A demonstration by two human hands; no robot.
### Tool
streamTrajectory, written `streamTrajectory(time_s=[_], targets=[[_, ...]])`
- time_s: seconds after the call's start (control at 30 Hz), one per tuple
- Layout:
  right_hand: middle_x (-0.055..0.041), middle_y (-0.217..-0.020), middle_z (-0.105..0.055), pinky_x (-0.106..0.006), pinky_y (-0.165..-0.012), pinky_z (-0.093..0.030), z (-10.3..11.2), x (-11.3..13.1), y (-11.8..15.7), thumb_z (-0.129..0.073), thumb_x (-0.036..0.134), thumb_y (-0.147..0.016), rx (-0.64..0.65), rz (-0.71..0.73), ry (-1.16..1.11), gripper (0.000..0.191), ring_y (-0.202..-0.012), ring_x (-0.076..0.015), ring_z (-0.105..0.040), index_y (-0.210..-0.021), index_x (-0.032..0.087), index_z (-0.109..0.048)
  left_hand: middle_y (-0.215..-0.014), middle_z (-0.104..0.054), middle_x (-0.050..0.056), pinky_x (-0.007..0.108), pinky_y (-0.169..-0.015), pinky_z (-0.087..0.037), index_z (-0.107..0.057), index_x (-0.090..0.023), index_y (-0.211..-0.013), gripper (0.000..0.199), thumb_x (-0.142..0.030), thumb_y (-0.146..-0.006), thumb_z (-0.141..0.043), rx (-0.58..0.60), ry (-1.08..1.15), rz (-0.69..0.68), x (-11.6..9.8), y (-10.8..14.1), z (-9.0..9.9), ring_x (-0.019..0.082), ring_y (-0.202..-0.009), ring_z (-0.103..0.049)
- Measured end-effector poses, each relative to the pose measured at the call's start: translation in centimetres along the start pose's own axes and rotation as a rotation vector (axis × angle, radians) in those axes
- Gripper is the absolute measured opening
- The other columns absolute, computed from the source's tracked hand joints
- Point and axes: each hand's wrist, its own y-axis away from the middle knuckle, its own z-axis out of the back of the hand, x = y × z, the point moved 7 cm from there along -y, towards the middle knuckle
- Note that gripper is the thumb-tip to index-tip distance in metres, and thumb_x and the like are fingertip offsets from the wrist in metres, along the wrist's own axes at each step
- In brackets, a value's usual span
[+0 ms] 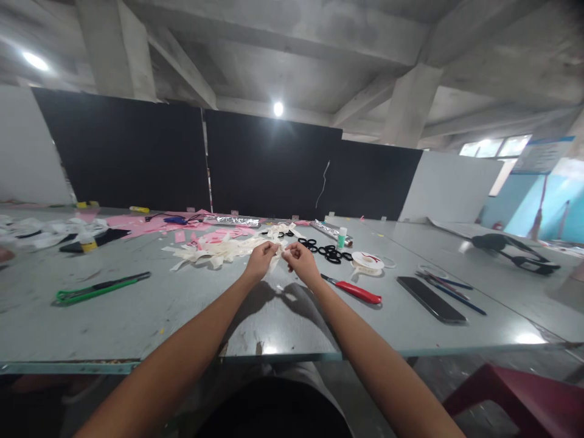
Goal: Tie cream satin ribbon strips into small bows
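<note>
Pinching a cream strip between closed fingertips, the left hand and right hand nearly meet above the desk, back from its near edge; the strip dangles between them, beside a pale heap.

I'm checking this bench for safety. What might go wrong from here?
The right forearm appears close to the red-handled knife, so a sideways swing might knock it. The left hand and right hand pinch a small pale strip, which could slip or tear. The loose pile of pale strips lies nearby, so a dropped piece might get mixed in.
</note>
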Motion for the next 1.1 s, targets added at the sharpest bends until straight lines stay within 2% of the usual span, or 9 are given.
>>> streamTrajectory(time_s=[0.1, 0.17, 0.33, 0.5, 0.73, 0.83, 0.93, 1.0, 1.1], targets=[[0.0044, -0.058, -0.050, -0.021, -0.046, -0.040, 0.7, 0.8, 0.0, -0.059, 0.039, -0.074, -0.112, 0.087, 0.083, 0.020, -0.050, -0.0099, -0.045, -0.076, 0.019, -0.055, -0.059, -0.045, -0.004, 0.023, -0.058, -0.035, -0.050, -0.018, -0.066, 0.032, -0.047, -0.078, -0.053, -0.024, -0.006, -0.015, 0.3, -0.1, 0.2, 0.011, -0.059, -0.043], [0.0026, -0.060, -0.051, -0.022, -0.049, -0.040, 0.7, 1.3, 0.2, -0.058, 0.038, -0.076, -0.113, 0.115, 0.124, 0.020, -0.053, -0.0108, -0.044, -0.073, 0.019, -0.059, -0.059, -0.046, -0.004, 0.023, -0.059, -0.035, -0.050, -0.018, -0.066, 0.032, -0.047, -0.079, -0.052, -0.011, -0.014, -0.030, 0.3, 0.0, 0.2, 0.011, -0.059, -0.043], [0.0008, -0.067, -0.057, -0.024, -0.058, -0.041, 0.4, 2.1, 0.5, -0.059, 0.037, -0.076, -0.122, 0.167, 0.173, 0.021, -0.061, -0.0128, -0.048, -0.081, 0.019, -0.066, -0.063, -0.051, -0.003, 0.023, -0.063, -0.037, -0.052, -0.017, -0.068, 0.032, -0.047, -0.081, -0.050, -0.030, -0.101, -0.073, -0.2, 0.2, 0.3, 0.013, -0.064, -0.047], [0.0000, -0.069, -0.058, -0.024, -0.061, -0.041, 0.6, 1.8, 0.4, -0.058, 0.036, -0.076, -0.160, 0.172, 0.164, 0.023, -0.061, -0.0131, -0.048, -0.086, 0.018, -0.068, -0.063, -0.052, -0.002, 0.023, -0.064, -0.037, -0.051, -0.018, -0.066, 0.032, -0.047, -0.081, -0.050, -0.085, -0.158, -0.068, -0.3, 0.3, 0.8, 0.014, -0.066, -0.049], [-0.0001, -0.069, -0.060, -0.025, -0.061, -0.042, 0.2, 0.7, 0.0, -0.061, 0.038, -0.074, -0.129, 0.133, 0.166, 0.025, -0.063, -0.0134, -0.048, -0.086, 0.018, -0.069, -0.066, -0.055, -0.002, 0.025, -0.068, -0.039, -0.052, -0.018, -0.068, 0.028, -0.042, -0.082, -0.050, -0.060, -0.191, -0.109, -0.7, 0.4, 0.5, 0.014, -0.068, -0.052], [-0.0007, -0.070, -0.059, -0.024, -0.056, -0.044, -0.3, -0.8, -0.2, -0.063, 0.044, -0.072, -0.111, 0.003, 0.028, 0.033, -0.062, -0.0131, -0.048, -0.090, 0.017, -0.069, -0.068, -0.056, -0.001, 0.025, -0.068, -0.039, -0.052, -0.019, -0.070, 0.027, -0.041, -0.083, -0.048, -0.033, -0.216, -0.123, -0.8, 0.5, 0.3, 0.015, -0.070, -0.053], [-0.0027, -0.079, -0.062, -0.023, -0.056, -0.046, -0.8, -2.2, -0.1, -0.068, 0.045, -0.066, -0.102, -0.159, -0.231, 0.039, -0.066, -0.0128, -0.052, -0.092, 0.017, -0.068, -0.068, -0.055, -0.001, 0.025, -0.066, -0.039, -0.051, -0.019, -0.069, 0.026, -0.040, -0.084, -0.048, -0.006, -0.234, -0.135, -1.0, 0.6, 0.1, 0.015, -0.069, -0.052], [-0.0040, -0.086, -0.063, -0.023, -0.060, -0.047, -1.0, -2.4, 0.1, -0.071, 0.042, -0.063, -0.103, -0.221, -0.377, 0.036, -0.070, -0.0127, -0.055, -0.089, 0.017, -0.067, -0.068, -0.055, -0.001, 0.025, -0.065, -0.039, -0.052, -0.019, -0.070, 0.026, -0.040, -0.084, -0.049, 0.016, -0.202, -0.139, -1.0, 0.6, -0.1, 0.015, -0.069, -0.052], [-0.0043, -0.085, -0.064, -0.024, -0.063, -0.047, -0.8, -2.1, 0.4, -0.071, 0.038, -0.062, -0.126, -0.271, -0.554, 0.029, -0.070, -0.0125, -0.056, -0.081, 0.017, -0.064, -0.066, -0.053, -0.002, 0.023, -0.060, -0.038, -0.053, -0.018, -0.075, 0.026, -0.042, -0.083, -0.050, 0.055, -0.079, -0.105, -0.9, 0.7, -0.6, 0.013, -0.063, -0.049]])
